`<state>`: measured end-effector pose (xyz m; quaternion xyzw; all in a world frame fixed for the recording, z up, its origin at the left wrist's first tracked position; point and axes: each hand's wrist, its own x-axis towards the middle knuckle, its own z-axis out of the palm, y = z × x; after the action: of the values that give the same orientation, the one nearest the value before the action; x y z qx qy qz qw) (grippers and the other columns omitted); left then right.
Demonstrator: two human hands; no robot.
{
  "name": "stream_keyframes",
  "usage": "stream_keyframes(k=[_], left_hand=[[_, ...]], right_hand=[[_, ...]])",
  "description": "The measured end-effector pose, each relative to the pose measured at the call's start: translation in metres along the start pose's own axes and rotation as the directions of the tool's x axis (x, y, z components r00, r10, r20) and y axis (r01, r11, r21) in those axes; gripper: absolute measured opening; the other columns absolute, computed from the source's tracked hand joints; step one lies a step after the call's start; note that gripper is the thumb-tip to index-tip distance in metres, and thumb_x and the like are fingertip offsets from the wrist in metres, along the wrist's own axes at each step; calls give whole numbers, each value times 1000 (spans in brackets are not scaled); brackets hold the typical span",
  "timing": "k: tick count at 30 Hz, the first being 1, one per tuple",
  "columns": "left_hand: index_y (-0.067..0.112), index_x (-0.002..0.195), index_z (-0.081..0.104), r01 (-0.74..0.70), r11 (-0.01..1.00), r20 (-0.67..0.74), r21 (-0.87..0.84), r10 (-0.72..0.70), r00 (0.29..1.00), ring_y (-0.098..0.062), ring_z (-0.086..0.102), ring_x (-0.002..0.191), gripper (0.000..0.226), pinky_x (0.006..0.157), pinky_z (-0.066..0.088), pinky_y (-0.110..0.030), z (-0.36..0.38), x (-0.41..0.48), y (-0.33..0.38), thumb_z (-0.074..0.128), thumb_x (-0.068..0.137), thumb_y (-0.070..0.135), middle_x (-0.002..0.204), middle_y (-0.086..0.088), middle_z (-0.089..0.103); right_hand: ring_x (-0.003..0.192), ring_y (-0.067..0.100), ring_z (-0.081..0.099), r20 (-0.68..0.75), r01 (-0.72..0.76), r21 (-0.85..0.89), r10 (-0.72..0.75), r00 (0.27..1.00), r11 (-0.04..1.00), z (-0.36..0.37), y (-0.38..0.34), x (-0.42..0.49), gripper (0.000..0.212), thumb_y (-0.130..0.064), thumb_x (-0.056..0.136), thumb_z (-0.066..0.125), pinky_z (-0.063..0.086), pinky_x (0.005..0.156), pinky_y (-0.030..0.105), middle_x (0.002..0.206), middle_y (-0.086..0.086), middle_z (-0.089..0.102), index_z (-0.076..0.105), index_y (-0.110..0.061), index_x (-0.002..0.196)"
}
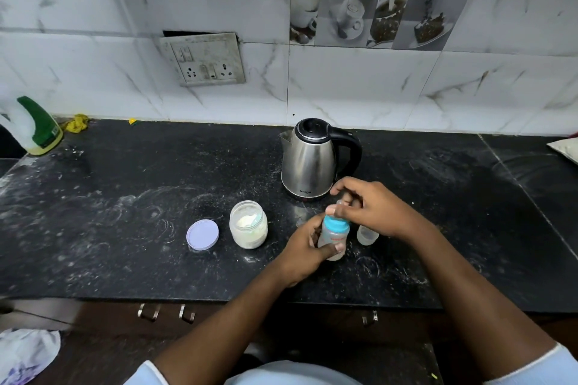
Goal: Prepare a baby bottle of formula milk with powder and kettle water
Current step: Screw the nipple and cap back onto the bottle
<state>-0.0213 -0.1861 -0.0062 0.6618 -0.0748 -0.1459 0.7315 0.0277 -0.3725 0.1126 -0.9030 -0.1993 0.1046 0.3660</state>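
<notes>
Our left hand (305, 248) curls round the upright bottle (335, 237) from its left, our right hand (372, 209) pinching the teat (339, 202) straight above, along its vertical axis.

Kettle (308, 159) base: brand, apparently "MILTON". Bottle (336, 236) red print unreadable.

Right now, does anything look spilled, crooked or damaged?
Yes. White powdery smears cover the black countertop around the open powder jar, and the wall switch plate sits crooked with a dark gap above it.
</notes>
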Motion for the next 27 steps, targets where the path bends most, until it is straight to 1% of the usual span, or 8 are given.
stream_keyframes(k=[3, 5, 10, 13, 17, 22, 24, 27], left_hand=[[14, 154, 52, 43, 994, 70, -104, -35, 997, -24, 65, 138, 64, 115, 52, -37, 0, -1, 7, 75, 96, 3, 144, -6, 70], [10, 150, 55, 51, 989, 99, -138, -37, 994, -17, 67, 131, 58, 109, 54, -32, -1, 0, 12, 73, 96, 0, 136, -1, 73], [11, 131, 67, 85, 989, 116, -124, -71, 991, -9, 73, 115, 43, 100, 55, -27, -2, 2, 13, 74, 95, -10, 117, 3, 80], [12, 131, 68, 55, 991, 109, -123, -42, 993, -9, 74, 115, 44, 99, 56, -24, -1, 4, 13, 76, 94, -10, 119, 4, 81], [7, 125, 72, -22, 998, -22, -53, 21, 1000, -14, 76, 112, 40, 98, 58, -28, 3, 4, 9, 84, 88, -1, 122, -11, 81], [34, 114, 78, -131, 989, -175, 72, 142, 974, -11, 78, 108, 40, 92, 59, -25, 15, 0, 6, 87, 78, 17, 113, 6, 83], [28, 118, 76, -108, 994, -167, 8, 108, 980, -11, 77, 111, 41, 93, 58, -23, 15, -1, 6, 86, 83, 10, 117, 3, 83], [18, 128, 74, -39, 991, -15, -127, 37, 999, -15, 74, 119, 41, 102, 56, -29, 2, -3, 14, 80, 92, -3, 125, -6, 81]], right_hand=[[74, 12, 50, -27, 62, 262, -57, 998, 963, 14, 10, -4, 34, -46, 86, 76, 46, 68, 30, 87, 7, 61, 68, -22, 110], [76, 13, 55, -28, 121, 267, -118, 993, 956, 20, 12, -5, 36, -46, 82, 78, 47, 70, 27, 89, -1, 64, 69, -20, 105], [70, 15, 64, -63, 166, 31, -164, 984, 986, 26, 18, -1, 19, -39, 81, 79, 53, 64, 42, 78, -5, 67, 66, -26, 83], [58, 10, 59, -208, 147, -145, -175, 962, 978, 34, 20, -2, 29, -51, 82, 68, 49, 56, 38, 62, -8, 62, 59, -25, 72], [52, 19, 58, -382, 18, -354, -162, 910, 935, 48, 17, -3, 39, -61, 81, 54, 41, 52, 31, 53, -7, 53, 46, -26, 67], [67, 33, 70, -509, -236, -448, -29, 860, 862, 68, 3, 0, 51, -69, 82, 42, 38, 59, 32, 67, 4, 71, 61, -21, 81], [75, 34, 71, -442, -260, -485, 23, 897, 835, 62, 3, 2, 57, -76, 83, 42, 43, 63, 36, 76, 6, 74, 63, -23, 91], [76, 19, 65, -152, 20, -422, -92, 984, 907, 30, 8, -3, 55, -83, 80, 48, 46, 64, 35, 82, -6, 70, 57, -32, 99]])
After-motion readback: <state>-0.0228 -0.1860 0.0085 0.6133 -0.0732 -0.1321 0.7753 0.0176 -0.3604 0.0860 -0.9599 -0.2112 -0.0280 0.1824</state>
